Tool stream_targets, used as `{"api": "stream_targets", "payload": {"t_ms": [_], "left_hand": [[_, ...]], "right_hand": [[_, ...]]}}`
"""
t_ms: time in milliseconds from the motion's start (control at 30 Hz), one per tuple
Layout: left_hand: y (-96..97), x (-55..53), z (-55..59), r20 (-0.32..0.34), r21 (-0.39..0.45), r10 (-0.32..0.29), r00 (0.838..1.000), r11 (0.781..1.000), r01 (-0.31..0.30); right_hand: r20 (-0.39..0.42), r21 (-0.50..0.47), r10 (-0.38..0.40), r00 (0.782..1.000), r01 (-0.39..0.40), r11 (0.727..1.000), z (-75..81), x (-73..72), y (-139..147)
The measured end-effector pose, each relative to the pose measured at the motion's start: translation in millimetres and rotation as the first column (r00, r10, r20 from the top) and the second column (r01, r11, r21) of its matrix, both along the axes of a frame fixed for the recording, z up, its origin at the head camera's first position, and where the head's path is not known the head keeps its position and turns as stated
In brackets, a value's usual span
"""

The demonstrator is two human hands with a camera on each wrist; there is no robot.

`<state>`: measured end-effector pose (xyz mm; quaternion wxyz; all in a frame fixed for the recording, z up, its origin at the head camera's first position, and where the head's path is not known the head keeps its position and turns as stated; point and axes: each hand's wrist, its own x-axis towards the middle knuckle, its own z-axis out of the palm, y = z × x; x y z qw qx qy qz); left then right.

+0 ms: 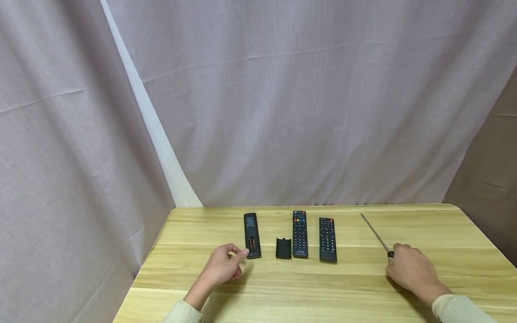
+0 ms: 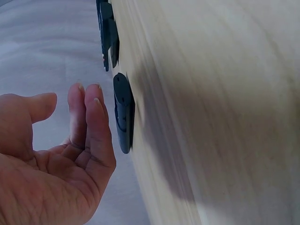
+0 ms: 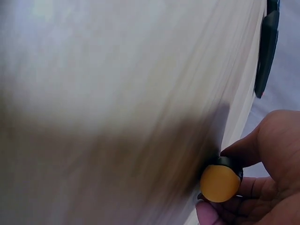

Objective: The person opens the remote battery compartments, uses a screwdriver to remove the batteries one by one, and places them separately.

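My left hand [image 1: 225, 265] hovers low over the table with thumb and fingers apart, nothing held between them. Just beyond its fingertips a black remote control [image 1: 251, 227] lies face down. Its battery compartment [image 1: 252, 244] is uncovered, showing batteries inside. To its right rests a loose black battery cover [image 1: 283, 248]. On the right side, my right hand [image 1: 412, 272] grips a screwdriver [image 1: 375, 232] by its handle, close to the tabletop. The long metal shaft points toward the back left. In the right wrist view the handle's yellow end [image 3: 220, 183] shows between thumb and fingers.
Two more black remotes lie buttons up: one [image 1: 299, 234] right beside the battery cover, another [image 1: 327, 240] further right. The wooden table [image 1: 307, 294] ends at a grey curtain [image 1: 282, 107] behind, with curtain along the left and right sides too.
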<state>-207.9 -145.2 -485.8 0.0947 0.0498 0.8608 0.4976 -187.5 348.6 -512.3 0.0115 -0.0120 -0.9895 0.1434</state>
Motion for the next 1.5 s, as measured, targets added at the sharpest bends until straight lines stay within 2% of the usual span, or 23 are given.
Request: {"api": "stream_targets", "payload": {"t_ms": [200, 500, 633, 933, 1133, 1400, 1500], "left_hand": [[2.5, 2.5, -1.9, 0.01, -0.005, 0.007, 1.0, 1.0, -0.007], [6.1, 2.5, -5.8, -0.003, 0.016, 0.011, 1.0, 1.0, -0.011], [9.0, 3.5, -5.1, -0.016, 0.037, 0.019, 1.0, 0.999, -0.018], [10.3, 6.2, -2.7, -0.015, 0.092, 0.064, 0.998, 0.994, -0.062], [8.7, 6.2, -3.3, 0.008, 0.085, 0.049, 0.999, 0.995, -0.049], [8.8, 4.2, -1.0, -0.018, 0.106, 0.04, 0.999, 0.994, -0.038], [9.2, 3.8, -0.7, -0.013, 0.113, 0.041, 0.999, 0.993, -0.039]], "right_hand": [[-0.004, 0.003, -0.016, 1.0, 0.016, 1.0, -3.0, -4.2, 20.1], [0.098, -0.016, -0.067, 0.993, 0.068, 0.998, 5.3, -7.7, 45.4], [0.102, -0.017, -0.086, 0.991, 0.088, 0.996, 5.8, -3.5, 51.9], [0.05, -0.026, -0.078, 0.996, 0.079, 0.997, 4.6, 0.0, 49.4], [0.039, -0.025, -0.081, 0.996, 0.082, 0.996, 4.4, 0.8, 47.7], [0.033, 0.0, -0.116, 0.993, 0.116, 0.993, 8.3, 3.7, 43.3], [-0.018, 0.025, -0.109, 0.994, 0.11, 0.994, 11.9, 5.6, 36.3]]}}
